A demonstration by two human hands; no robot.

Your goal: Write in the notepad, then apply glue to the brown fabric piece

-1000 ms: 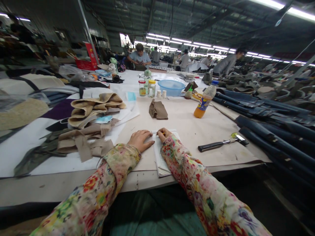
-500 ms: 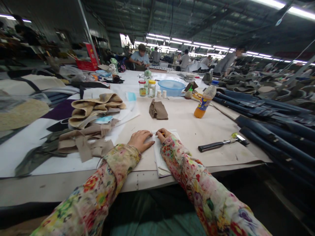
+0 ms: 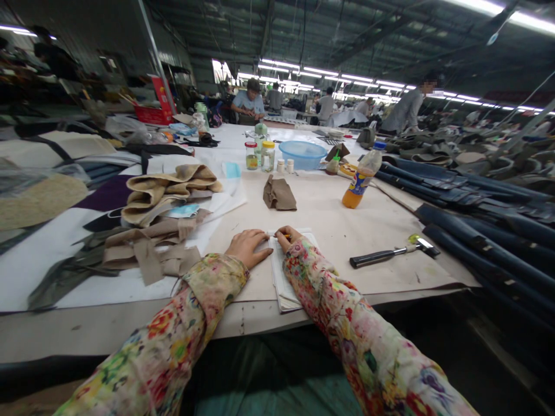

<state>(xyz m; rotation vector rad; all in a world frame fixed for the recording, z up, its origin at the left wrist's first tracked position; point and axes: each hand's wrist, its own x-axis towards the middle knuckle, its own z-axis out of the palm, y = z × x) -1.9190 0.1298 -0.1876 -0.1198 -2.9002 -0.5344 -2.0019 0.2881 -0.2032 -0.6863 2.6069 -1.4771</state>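
A small notebook [image 3: 282, 289] with pale pages lies at the table's front edge, partly covered by my right forearm. Resting on it near its top, my right hand [image 3: 287, 237] is closed around a pen [image 3: 288, 236], of which only a short yellow-orange bit shows. My left hand [image 3: 249, 247] lies flat beside the notebook, thumb apart from the fingers, its fingertips at the upper left edge of the pages. Beyond both hands sits a folded brown cloth piece [image 3: 280, 194]. To the right lies a hammer [image 3: 392, 253] with a black handle.
A bottle of orange drink [image 3: 359, 180] stands at right, near a blue basin [image 3: 302, 153] and lidded jars [image 3: 267, 157]. Cloth scraps [image 3: 167, 190] are heaped at left. Dark blue stacked pieces [image 3: 489, 231] line the right side. Other people work at the back.
Both my hands stay in nearly the same place on the notebook. In the background at right, a bent-over person has shifted slightly to the right.
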